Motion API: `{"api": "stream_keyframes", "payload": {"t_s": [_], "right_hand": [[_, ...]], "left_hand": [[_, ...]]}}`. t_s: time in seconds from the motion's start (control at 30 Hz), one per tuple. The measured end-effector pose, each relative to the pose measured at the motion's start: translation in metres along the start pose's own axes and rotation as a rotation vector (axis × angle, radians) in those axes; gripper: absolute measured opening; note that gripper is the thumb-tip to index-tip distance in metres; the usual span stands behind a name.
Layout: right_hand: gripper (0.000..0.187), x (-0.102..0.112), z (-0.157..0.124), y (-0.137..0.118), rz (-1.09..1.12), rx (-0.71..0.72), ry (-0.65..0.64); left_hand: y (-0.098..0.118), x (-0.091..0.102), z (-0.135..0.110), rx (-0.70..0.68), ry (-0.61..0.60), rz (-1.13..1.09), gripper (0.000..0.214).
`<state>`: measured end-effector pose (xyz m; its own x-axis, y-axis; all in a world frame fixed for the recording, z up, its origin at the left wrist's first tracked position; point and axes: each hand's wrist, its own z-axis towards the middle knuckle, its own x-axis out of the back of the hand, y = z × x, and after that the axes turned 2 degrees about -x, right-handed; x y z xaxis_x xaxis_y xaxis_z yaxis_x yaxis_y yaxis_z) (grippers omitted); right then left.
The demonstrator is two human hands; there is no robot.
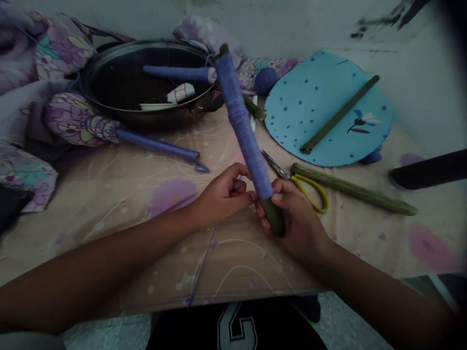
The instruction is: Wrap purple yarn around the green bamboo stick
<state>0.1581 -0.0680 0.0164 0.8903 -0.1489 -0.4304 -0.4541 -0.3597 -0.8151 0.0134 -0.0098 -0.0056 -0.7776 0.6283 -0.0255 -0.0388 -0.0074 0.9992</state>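
A thick green stem (273, 218), wound with blue-purple thread (245, 133) over most of its length, slants up and away over the table. My right hand (297, 214) is closed around its bare lower end, thumb at the edge of the winding. My left hand (229, 192) is beside the stem with fingers curled in a pinch, thumb tip close to the winding's lower edge. A loose strand of the thread (202, 267) runs from the table's front edge up to this hand; the part inside the fingers is hidden. Scissors (310, 192) with yellow handles lie just beyond my right hand.
Right of the scissors lies a green stem (357, 189). Another stem (339, 114) rests on a light-blue round mat (292, 87). At the back left stands a dark basin (87, 82) with a wrapped stick (178, 74) across it. A second wrapped stick (156, 143) lies in front.
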Motion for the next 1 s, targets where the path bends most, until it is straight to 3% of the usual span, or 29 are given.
{"api": "stream_keyframes", "payload": {"t_s": [0.2,0.37,0.5,0.77,1.0], "right_hand": [[0.012,0.0019,0.0025,-0.0014,0.006,-0.096,-0.111],[0.017,-0.0016,0.0057,0.0,-0.077,-0.033,0.1],[0.022,-0.0032,0.0052,0.001,-0.102,-0.021,0.113],[0.02,-0.0047,0.002,-0.0029,-0.048,-0.09,0.076],[0.015,-0.0044,0.0025,-0.0025,0.022,-0.13,-0.005]], "left_hand": [[0.0009,0.0015,-0.0013,-0.014,-0.029,-0.06,0.026],[0.0014,-0.0003,-0.0005,0.031,0.054,-0.113,0.028],[0.0002,-0.0018,0.0013,0.039,0.075,-0.077,0.025],[0.0052,-0.0012,0.0008,0.056,0.041,-0.05,0.022],[0.0053,-0.0017,-0.0009,0.043,-0.089,-0.32,0.019]]}}
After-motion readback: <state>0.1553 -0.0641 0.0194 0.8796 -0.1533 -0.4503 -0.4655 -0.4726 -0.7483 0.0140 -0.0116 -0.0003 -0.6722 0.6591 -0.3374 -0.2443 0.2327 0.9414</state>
